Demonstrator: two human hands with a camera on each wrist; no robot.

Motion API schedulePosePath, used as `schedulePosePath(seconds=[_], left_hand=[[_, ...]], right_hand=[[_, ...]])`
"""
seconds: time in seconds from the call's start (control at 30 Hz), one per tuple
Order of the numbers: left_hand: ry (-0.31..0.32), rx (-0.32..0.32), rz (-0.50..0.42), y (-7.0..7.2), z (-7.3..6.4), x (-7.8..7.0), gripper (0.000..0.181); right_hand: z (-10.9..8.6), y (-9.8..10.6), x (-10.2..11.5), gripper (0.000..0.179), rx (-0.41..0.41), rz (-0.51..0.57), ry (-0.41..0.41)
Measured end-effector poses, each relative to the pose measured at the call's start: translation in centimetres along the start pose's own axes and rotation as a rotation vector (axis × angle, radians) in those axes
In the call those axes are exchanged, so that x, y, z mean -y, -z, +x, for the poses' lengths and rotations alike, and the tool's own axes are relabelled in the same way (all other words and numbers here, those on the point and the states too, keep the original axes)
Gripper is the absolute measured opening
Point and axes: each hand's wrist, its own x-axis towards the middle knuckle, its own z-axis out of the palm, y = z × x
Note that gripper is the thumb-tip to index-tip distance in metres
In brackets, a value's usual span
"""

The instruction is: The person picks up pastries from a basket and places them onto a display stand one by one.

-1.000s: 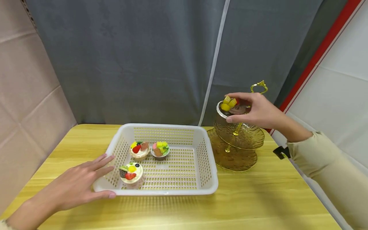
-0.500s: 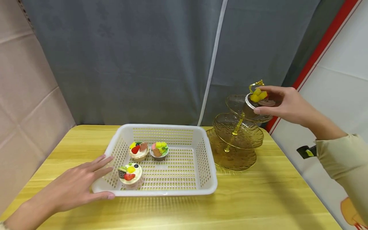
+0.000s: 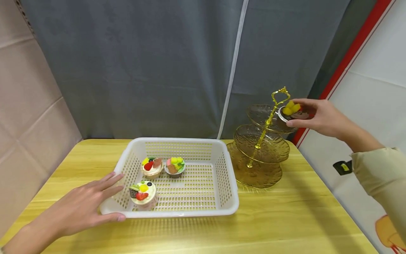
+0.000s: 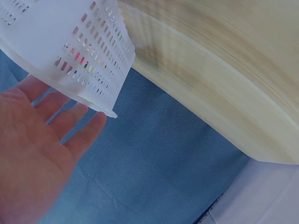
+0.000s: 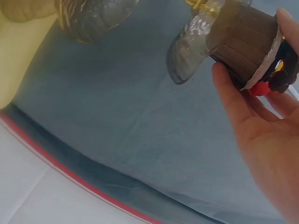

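Observation:
My right hand [image 3: 326,118] grips a chocolate cupcake [image 5: 247,44] topped with yellow fruit cubes, thumb and fingers on either side of its brown cup. The cupcake is at the top tier of a three-tier amber cake stand [image 3: 263,150]; whether its base touches that tier I cannot tell. My left hand [image 3: 85,208] rests with spread, fairly straight fingers on the left rim of a white plastic basket [image 3: 179,212]. Inside the basket's left half lie a strawberry cream cupcake [image 3: 152,168], a green-frosted cupcake [image 3: 175,167] and a cream cupcake with kiwi [image 3: 143,193].
The basket and stand share a light wooden table [image 3: 269,225], the stand at its back right. A gold handle [image 3: 280,94] rises above the top tier, just left of the right hand. A grey curtain [image 3: 152,70] hangs behind, with a white wall sheet [image 3: 371,116] at right.
My right hand has carried the chocolate cupcake rightward from over the middle tier to the top tier, then slightly lower beside the handle. The left hand has stayed on the basket.

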Motion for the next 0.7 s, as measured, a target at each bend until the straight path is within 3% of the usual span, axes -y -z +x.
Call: schedulePosePath(seconds=[0.37, 0.7], left_hand=[[-0.002, -0.004, 0.006, 0.0, -0.1, 0.0, 0.084], [0.006, 0.007, 0.003, 0.0, -0.1, -0.1, 0.084]], right_hand=[[0.2, -0.2, -1.0, 0.074, 0.015, -0.036, 0.004], [0.5, -0.5, -1.5, 0.075, 0.059, 0.054, -0.017]])
